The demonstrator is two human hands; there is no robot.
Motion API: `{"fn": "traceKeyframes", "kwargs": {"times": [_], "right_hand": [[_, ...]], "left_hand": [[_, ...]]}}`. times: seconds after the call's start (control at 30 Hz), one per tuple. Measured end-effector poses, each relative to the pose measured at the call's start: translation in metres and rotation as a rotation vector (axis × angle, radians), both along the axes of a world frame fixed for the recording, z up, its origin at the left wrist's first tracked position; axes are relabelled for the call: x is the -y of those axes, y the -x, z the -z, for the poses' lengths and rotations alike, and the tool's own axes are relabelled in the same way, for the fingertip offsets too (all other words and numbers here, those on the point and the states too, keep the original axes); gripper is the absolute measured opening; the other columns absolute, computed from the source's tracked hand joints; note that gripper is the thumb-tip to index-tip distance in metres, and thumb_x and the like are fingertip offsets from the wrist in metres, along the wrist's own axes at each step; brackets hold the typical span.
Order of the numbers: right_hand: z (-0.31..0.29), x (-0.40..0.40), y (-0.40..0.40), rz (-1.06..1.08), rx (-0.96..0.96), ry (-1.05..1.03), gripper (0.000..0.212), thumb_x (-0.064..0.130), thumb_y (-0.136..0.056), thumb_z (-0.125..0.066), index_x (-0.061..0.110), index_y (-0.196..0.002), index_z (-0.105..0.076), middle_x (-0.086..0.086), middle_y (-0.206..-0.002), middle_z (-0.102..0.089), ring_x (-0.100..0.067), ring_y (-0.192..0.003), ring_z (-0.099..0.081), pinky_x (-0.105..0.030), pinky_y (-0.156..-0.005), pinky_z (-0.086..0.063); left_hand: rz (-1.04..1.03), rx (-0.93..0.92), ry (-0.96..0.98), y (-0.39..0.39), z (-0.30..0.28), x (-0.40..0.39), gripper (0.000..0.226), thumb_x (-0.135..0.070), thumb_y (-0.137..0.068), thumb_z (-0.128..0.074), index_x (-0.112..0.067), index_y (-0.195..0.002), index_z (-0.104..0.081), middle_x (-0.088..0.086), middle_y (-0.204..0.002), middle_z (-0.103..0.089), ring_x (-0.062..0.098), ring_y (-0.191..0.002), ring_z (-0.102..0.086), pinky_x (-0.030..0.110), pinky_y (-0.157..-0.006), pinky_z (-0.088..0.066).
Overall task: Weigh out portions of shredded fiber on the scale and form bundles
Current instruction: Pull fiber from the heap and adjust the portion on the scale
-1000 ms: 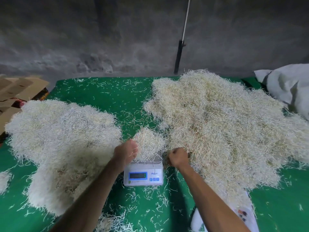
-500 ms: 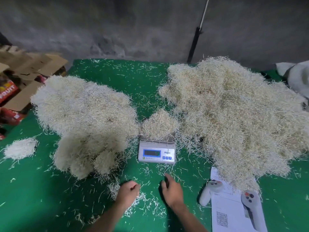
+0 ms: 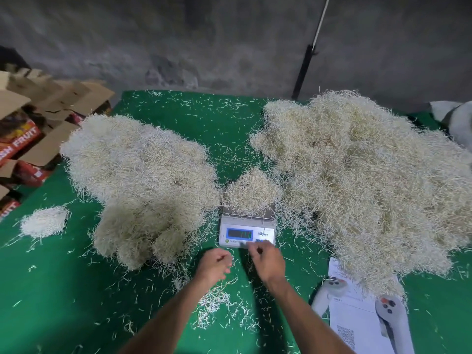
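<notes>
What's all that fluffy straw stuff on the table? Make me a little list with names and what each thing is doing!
scale: white scale sits on the green table, between the two heaps
portion: small mound of fiber rests on the scale's pan
left heap: big pale pile
right heap: bigger pile
small clump: lies alone at far left
left hand: left hand loosely curled just above the table, holding nothing
right hand: right hand at the scale's front edge, fingers curled
display: too blurry to read

scale (image 3: 247,227) | fiber heaps (image 3: 143,180) crowd both sides | near cloth (image 3: 63,290) open
</notes>
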State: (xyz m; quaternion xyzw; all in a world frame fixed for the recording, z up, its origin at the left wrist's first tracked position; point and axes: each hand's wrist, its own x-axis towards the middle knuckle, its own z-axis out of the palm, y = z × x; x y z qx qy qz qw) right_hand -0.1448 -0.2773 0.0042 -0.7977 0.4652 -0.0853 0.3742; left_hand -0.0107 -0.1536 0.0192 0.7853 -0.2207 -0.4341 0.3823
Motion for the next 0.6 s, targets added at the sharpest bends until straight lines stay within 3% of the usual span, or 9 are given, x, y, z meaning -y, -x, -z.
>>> {"fn": "traceKeyframes", "kwargs": {"times": [0.07,0.13,0.2,0.27,0.33,0.4,0.5,0.6], "right_hand": [[-0.017,0.019,-0.019,-0.032,0.1,0.034,0.02,0.038,-0.104,-0.053,0.027,-0.096,-0.068,0.009,-0.085,-0.065,-0.006,-0.067,-0.064,-0.017,-0.056,-0.053],[-0.033,0.037,-0.037,-0.032,0.17,0.056,0.018,0.033,-0.105,-0.054,0.024,-0.114,-0.066,0.01,-0.098,-0.066,-0.006,-0.08,-0.067,-0.022,-0.068,-0.06],[-0.047,0.056,-0.053,0.01,0.249,0.087,0.025,0.031,-0.105,-0.054,0.019,-0.125,-0.063,0.006,-0.107,-0.067,-0.006,-0.086,-0.067,-0.025,-0.075,-0.06],[-0.062,0.073,-0.066,0.055,0.314,0.154,0.027,0.028,-0.105,-0.055,0.018,-0.129,-0.06,0.001,-0.115,-0.066,-0.007,-0.089,-0.064,-0.021,-0.075,-0.055],[-0.076,0.092,-0.079,0.099,0.331,0.21,0.031,0.027,-0.104,-0.057,0.017,-0.134,-0.058,0.0,-0.119,-0.064,-0.008,-0.088,-0.061,-0.019,-0.073,-0.051],[-0.088,0.111,-0.091,0.138,0.301,0.216,0.041,0.03,-0.102,-0.062,0.017,-0.14,-0.055,0.0,-0.119,-0.063,-0.01,-0.089,-0.061,-0.023,-0.074,-0.053],[-0.098,0.135,-0.107,0.131,0.216,0.169,0.056,0.035,-0.098,-0.067,0.011,-0.145,-0.051,-0.004,-0.115,-0.066,-0.017,-0.09,-0.067,-0.039,-0.082,-0.059],[-0.094,0.15,-0.114,0.082,0.095,0.154,0.039,0.038,-0.097,-0.068,0.01,-0.124,-0.064,0.0,-0.088,-0.066,-0.017,-0.076,-0.067,-0.032,-0.067,-0.056]], "left_hand": [[-0.033,0.076,0.068,-0.008,-0.02,0.022,0.008,-0.015,-0.099,-0.062,-0.015,-0.104,-0.067,0.008,-0.101,-0.07,0.021,-0.088,-0.071,0.042,-0.079,-0.063],[-0.063,0.175,0.145,-0.017,-0.039,0.044,0.007,-0.012,-0.099,-0.061,-0.015,-0.098,-0.067,0.007,-0.099,-0.07,0.024,-0.087,-0.072,0.043,-0.077,-0.062],[-0.088,0.243,0.215,-0.028,-0.057,0.065,0.008,-0.013,-0.1,-0.061,-0.014,-0.104,-0.067,0.004,-0.102,-0.07,0.023,-0.089,-0.071,0.031,-0.074,-0.061],[-0.105,0.318,0.263,-0.041,-0.071,0.087,0.015,-0.015,-0.099,-0.062,-0.014,-0.114,-0.067,-0.002,-0.108,-0.069,0.01,-0.089,-0.067,0.014,-0.069,-0.053],[-0.099,0.393,0.284,-0.053,-0.085,0.11,0.021,-0.017,-0.098,-0.064,-0.02,-0.119,-0.067,-0.011,-0.108,-0.066,-0.004,-0.088,-0.061,0.006,-0.065,-0.046],[-0.066,0.418,0.304,-0.064,-0.095,0.133,0.026,-0.013,-0.097,-0.065,-0.021,-0.122,-0.066,-0.011,-0.113,-0.066,-0.002,-0.092,-0.061,0.009,-0.075,-0.046],[0.013,0.412,0.302,-0.075,-0.099,0.163,0.036,-0.007,-0.093,-0.067,-0.022,-0.126,-0.063,-0.011,-0.121,-0.059,0.008,-0.104,-0.06,0.031,-0.092,-0.053],[0.105,0.417,0.256,-0.085,-0.092,0.19,0.05,-0.006,-0.09,-0.068,-0.028,-0.134,-0.055,-0.009,-0.137,-0.054,0.006,-0.121,-0.05,0.031,-0.102,-0.04]]}}
